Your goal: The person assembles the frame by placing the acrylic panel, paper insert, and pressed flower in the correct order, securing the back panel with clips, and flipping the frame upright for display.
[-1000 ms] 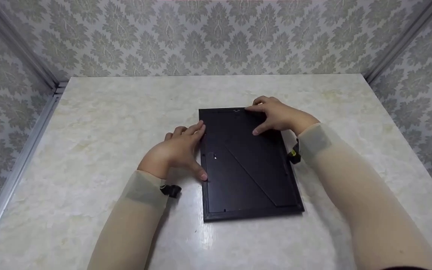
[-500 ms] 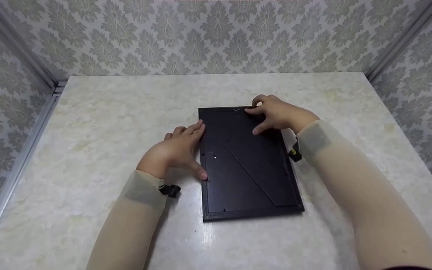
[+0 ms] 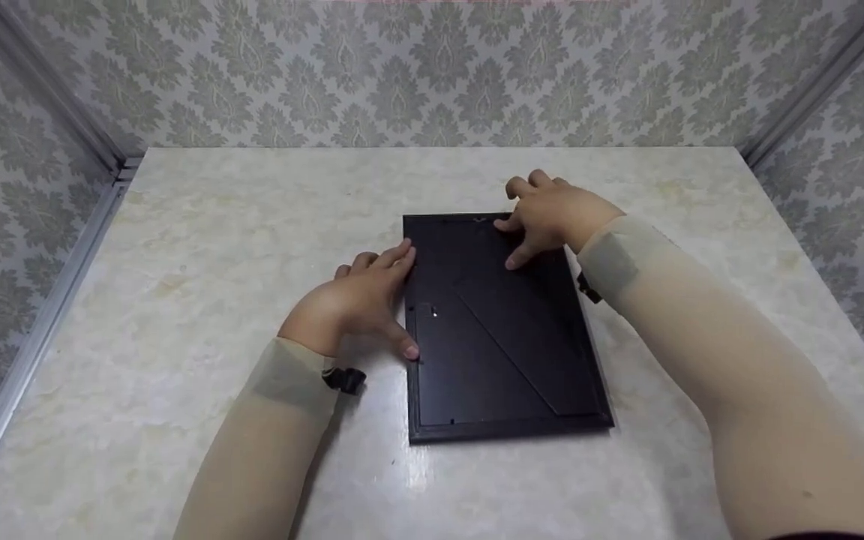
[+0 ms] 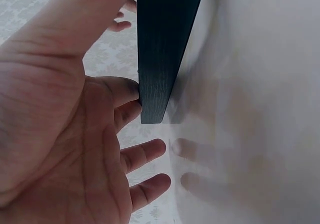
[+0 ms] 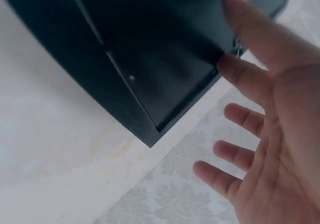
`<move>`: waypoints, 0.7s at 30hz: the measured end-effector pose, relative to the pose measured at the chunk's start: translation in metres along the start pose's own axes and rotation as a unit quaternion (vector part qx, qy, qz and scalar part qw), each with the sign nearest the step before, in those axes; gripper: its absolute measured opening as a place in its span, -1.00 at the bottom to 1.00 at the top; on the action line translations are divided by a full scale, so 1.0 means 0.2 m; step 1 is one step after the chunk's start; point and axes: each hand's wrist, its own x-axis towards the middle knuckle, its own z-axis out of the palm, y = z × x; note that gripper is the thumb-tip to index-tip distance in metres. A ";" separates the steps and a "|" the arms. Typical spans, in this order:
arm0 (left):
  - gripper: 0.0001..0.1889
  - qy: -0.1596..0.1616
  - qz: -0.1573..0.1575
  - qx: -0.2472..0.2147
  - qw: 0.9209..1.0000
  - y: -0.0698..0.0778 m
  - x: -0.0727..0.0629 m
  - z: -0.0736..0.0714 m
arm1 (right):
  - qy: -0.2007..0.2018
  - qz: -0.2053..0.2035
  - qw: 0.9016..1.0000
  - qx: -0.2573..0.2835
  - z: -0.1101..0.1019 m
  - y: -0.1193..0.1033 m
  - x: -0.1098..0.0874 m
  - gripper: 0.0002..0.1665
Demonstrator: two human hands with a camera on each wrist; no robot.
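Observation:
A black picture frame (image 3: pixel 492 352) lies face down on the table, its backing board and the slanted edge of its stand flap showing. My left hand (image 3: pixel 361 300) rests along its left side, thumb and fingertips touching the edge. In the left wrist view, the lower fingers (image 4: pixel 150 186) stretch out past the frame's corner, clear of it. My right hand (image 3: pixel 552 214) is over the top right part, thumb and index fingertip on the backing near a small metal hanger (image 5: pixel 237 44). Its other fingers stand off beyond the top edge. Neither hand curls round the frame.
The pale marbled table (image 3: pixel 214 225) reaches back to a patterned wall (image 3: pixel 417 75). Metal rails (image 3: pixel 64 270) run along the left side and up the corners. A black strap mount (image 3: pixel 346 380) sits at my left wrist.
My right hand's outer fingers have lifted away from the frame's top edge, and its wrist has moved up and slightly left. My left hand and the frame stay put.

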 end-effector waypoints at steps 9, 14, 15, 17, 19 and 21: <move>0.69 -0.001 0.000 0.006 1.000 0.00 0.00 0.00 | 0.010 -0.007 0.995 0.100 0.13 0.13 0.01 0.18; 0.69 0.003 -0.001 0.004 1.000 0.01 0.00 -0.01 | 0.068 -0.035 0.976 0.206 0.17 0.15 0.04 0.20; 0.69 0.003 0.000 0.004 1.000 0.01 0.00 -0.01 | 0.080 -0.040 0.970 0.227 0.17 0.14 0.05 0.21; 0.69 0.003 0.001 0.004 1.000 0.01 0.00 -0.01 | 0.105 -0.050 0.956 0.268 0.17 0.11 0.08 0.21; 0.69 0.003 0.001 0.004 1.000 0.01 0.00 0.00 | 0.127 -0.058 0.943 0.302 0.16 0.07 0.11 0.18; 0.70 0.003 0.000 0.003 1.000 0.01 0.00 0.00 | 0.138 -0.061 0.933 0.327 0.16 0.02 0.13 0.15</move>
